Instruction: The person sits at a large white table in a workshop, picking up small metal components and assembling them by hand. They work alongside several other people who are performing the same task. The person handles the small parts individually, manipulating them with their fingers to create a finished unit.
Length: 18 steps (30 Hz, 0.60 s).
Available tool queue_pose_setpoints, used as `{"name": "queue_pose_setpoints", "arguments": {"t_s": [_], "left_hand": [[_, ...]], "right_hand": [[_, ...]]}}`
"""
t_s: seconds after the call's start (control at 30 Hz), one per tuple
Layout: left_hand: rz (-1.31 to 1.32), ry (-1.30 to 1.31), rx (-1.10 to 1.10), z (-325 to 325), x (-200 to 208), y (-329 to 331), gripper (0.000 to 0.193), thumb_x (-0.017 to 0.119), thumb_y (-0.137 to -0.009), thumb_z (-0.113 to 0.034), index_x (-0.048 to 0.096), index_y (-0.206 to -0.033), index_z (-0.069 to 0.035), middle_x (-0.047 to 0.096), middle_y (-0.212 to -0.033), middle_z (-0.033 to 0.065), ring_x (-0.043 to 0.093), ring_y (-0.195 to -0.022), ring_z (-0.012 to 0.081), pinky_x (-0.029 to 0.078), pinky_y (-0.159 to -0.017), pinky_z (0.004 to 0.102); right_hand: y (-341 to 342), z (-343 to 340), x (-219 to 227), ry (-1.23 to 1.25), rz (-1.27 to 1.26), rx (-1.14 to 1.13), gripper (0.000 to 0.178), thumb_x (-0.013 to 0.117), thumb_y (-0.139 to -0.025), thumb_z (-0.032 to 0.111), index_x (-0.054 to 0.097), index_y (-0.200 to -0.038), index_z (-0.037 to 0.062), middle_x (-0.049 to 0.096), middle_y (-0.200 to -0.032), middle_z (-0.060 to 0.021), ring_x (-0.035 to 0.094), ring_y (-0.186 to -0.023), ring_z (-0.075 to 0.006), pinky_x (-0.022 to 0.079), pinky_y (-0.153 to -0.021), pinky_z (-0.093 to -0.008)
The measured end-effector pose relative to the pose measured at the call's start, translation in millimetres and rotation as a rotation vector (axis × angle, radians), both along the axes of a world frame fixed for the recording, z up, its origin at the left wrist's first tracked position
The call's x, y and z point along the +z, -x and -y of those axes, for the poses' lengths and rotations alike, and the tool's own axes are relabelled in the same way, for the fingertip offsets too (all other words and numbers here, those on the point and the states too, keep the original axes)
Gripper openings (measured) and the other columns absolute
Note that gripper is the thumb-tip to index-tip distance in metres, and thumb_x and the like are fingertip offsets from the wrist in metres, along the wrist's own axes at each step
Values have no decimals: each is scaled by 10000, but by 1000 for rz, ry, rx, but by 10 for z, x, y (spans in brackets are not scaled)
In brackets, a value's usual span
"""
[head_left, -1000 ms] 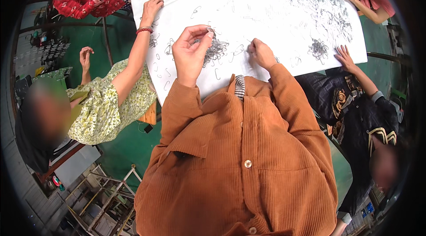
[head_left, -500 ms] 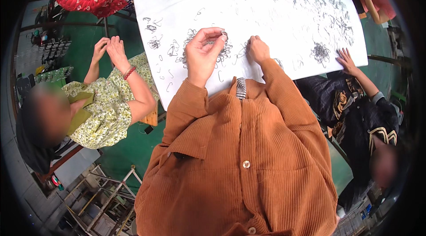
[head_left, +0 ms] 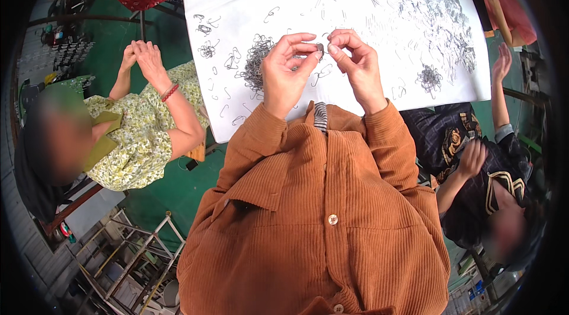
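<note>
My left hand (head_left: 288, 72) and my right hand (head_left: 355, 63) are raised close together over the near edge of a white-covered table (head_left: 367, 87). The fingertips of both pinch one small grey metal piece (head_left: 320, 48) between them. Just beyond my left hand lies a tangled pile of thin metal wire hooks (head_left: 256, 61). Loose wire hooks (head_left: 228, 104) are scattered over the white sheet around both hands. My rust-brown corduroy sleeves come up from the lower edge.
A person in a floral yellow top (head_left: 139, 131) sits at my left with both hands lifted. A person in a dark patterned top (head_left: 483, 173) sits at my right. More wire heaps (head_left: 430, 78) lie across the table. Metal frames (head_left: 127, 256) stand on the green floor.
My two hands have lifted off the sheet and come together, pinching a small metal piece. The person at my left has pulled an arm back from the table and brought both hands together.
</note>
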<state>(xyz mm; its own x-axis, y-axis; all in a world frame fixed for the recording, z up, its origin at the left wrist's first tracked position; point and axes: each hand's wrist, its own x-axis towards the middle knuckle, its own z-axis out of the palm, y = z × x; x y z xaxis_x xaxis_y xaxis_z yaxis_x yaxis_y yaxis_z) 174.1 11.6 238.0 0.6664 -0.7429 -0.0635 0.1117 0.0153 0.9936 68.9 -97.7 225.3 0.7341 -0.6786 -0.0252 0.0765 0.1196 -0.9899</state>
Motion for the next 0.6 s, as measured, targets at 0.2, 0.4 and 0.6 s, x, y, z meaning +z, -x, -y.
{"name": "queue_pose_setpoints", "arguments": {"t_s": [0.2,0.4,0.6], "left_hand": [[99,14,29,4,-150,158,222,635,-778,110,577,-963,2,593,-1151,141,634,-883,127,540,-728,252],[237,-101,-137,185,-151,-40,297,582,-814,83,657,-1075,-36,669,-1061,92,655,-962,154,547,-740,276],[694,-275,36,990,-1778,-569,256,525,-788,66,665,-968,-48,638,-916,159,626,-859,321,502,-792,385]], "right_hand": [[3,-40,-43,-35,-26,-18,75,640,-846,36,597,-900,8,563,-986,-48,541,-939,-154,459,-835,-285],[187,-18,-23,28,119,-101,89,588,-837,-49,559,-895,12,503,-986,-76,504,-898,-159,440,-802,-280],[420,73,-32,193,161,-105,92,596,-814,-47,554,-868,14,521,-939,-87,515,-884,-180,436,-803,-289]]}}
